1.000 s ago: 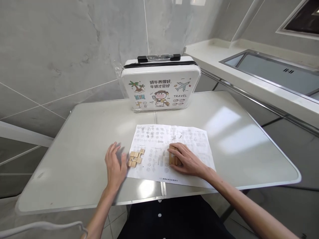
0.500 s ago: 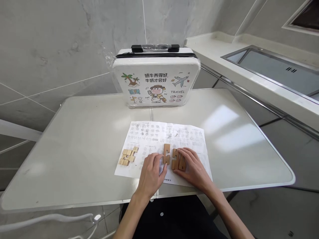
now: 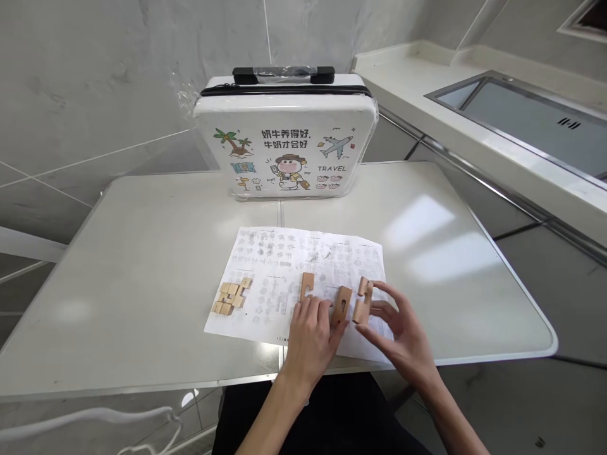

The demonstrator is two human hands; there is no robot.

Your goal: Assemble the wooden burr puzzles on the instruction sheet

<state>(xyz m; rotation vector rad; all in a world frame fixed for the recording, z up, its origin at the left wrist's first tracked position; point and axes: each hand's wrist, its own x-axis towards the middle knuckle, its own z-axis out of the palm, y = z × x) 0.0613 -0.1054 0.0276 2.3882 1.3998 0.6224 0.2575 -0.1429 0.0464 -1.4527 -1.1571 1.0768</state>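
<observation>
My right hand [image 3: 403, 332] pinches a notched wooden puzzle block [image 3: 363, 308] between thumb and fingertips, tilted up over the sheet's right side. Just left of it, a wooden puzzle block with an oval slot [image 3: 343, 302] lies slanted. My left hand [image 3: 310, 332] has its thumb and index finger at the lower end of that slotted block, closed around it. Another notched block [image 3: 307, 283] lies beyond my left knuckles, its near end hidden by the fingers. Under everything is a printed paper sheet [image 3: 260, 303] with small diagrams.
A cluster of several paler small wooden pieces [image 3: 231, 297] lies on the sheet's left side. At the back of the folding table [image 3: 156, 272] stands a plastic-wrapped white case [image 3: 284, 114] with cartoon prints. A counter with a sink [image 3: 521, 120] runs along the right.
My right hand has lifted the notched block and moved it right, away from the slotted one. My left hand has shifted right to the slotted block. The view has moved slightly.
</observation>
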